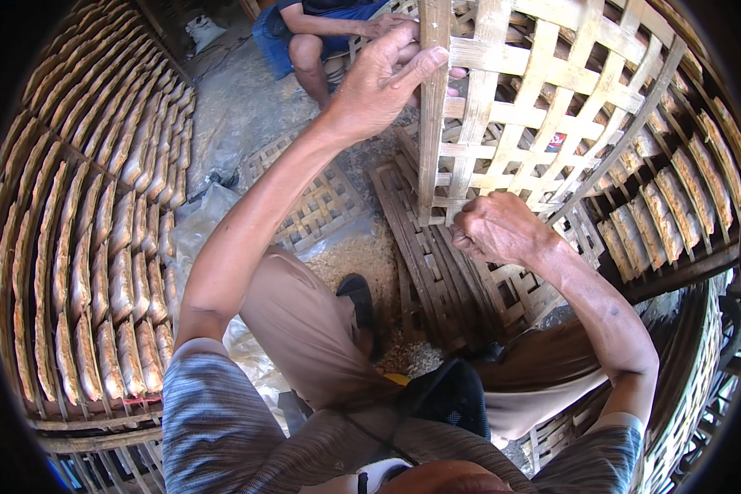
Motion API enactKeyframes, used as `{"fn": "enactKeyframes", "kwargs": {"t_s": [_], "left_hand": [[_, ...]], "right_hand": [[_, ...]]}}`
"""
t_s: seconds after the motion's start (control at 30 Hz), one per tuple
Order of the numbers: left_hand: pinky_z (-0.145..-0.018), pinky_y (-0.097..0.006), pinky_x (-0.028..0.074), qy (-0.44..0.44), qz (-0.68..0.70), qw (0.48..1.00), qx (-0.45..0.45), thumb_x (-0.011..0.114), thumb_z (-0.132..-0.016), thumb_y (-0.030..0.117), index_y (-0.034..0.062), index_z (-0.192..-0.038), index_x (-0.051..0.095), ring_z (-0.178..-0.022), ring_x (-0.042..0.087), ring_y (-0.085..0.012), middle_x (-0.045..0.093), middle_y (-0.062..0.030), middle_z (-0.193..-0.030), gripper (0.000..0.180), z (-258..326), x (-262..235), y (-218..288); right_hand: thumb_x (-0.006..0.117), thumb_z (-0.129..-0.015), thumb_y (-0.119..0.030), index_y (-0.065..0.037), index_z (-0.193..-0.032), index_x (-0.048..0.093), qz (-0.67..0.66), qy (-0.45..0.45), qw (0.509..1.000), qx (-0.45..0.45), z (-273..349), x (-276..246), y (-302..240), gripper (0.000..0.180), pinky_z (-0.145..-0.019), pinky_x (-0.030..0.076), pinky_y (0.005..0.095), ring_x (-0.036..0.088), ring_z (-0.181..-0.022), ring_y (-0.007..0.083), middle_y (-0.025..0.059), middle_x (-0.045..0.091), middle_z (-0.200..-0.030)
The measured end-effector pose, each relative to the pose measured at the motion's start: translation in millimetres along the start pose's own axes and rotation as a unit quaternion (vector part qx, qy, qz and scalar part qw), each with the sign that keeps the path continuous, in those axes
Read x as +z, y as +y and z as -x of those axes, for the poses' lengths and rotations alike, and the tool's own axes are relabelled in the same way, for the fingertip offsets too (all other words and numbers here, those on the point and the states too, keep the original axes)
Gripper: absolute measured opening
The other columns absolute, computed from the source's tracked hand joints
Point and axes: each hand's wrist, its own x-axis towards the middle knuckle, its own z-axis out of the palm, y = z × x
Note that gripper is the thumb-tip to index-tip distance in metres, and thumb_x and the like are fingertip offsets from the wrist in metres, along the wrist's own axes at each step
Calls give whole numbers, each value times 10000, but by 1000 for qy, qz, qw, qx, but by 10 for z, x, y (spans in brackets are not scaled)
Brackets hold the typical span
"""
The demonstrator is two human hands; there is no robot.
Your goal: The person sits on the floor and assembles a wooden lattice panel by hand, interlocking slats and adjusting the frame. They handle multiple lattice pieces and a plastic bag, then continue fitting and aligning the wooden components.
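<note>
A woven bamboo tray (483, 45) with a wooden side bar stands upright in front of me at the upper right. My left hand (383, 82) grips that bar near the top, thumb on the near side and fingers around it. Against the tray's lower edge is my right hand (502, 229), closed in a fist; no object shows in it. Below the tray, a stack of similar woven trays with dark wooden bars (407, 239) lies on the floor. Another woven tray (325, 202) lies flat on the floor beyond my left knee.
Racks of pale, orange-edged slabs (99, 272) fill the left side, and another slab rack (663, 206) stands at right. A co-worker (321, 45) in blue shorts sits beyond the tray. Clear plastic sheeting (210, 222) and crumbs (346, 267) lie on the floor.
</note>
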Motion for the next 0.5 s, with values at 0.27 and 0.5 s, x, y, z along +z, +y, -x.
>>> {"fn": "enactKeyframes", "kwargs": {"t_s": [0.27, 0.5], "left_hand": [[-1019, -314, 542, 22, 106, 993, -43, 550, -1103, 126, -30, -1475, 466, -1212, 644, -181, 665, -144, -1343, 412, -75, 80, 71], [-955, -296, 573, 32, 103, 993, -36, 528, -1110, 118, -33, -1471, 459, -1132, 683, -174, 694, -144, -1283, 398, -148, 188, 157]], "right_hand": [[752, -957, -110, -22, -1056, 800, -198, 241, 925, 218, 31, -385, 11, 141, -497, 605, 314, 709, -553, 157, 124, 803, -952], [762, -903, -118, -66, -975, 801, -79, 400, 901, 150, -228, -464, 47, 97, -538, 578, 382, 725, -603, 247, 99, 782, -874]]}}
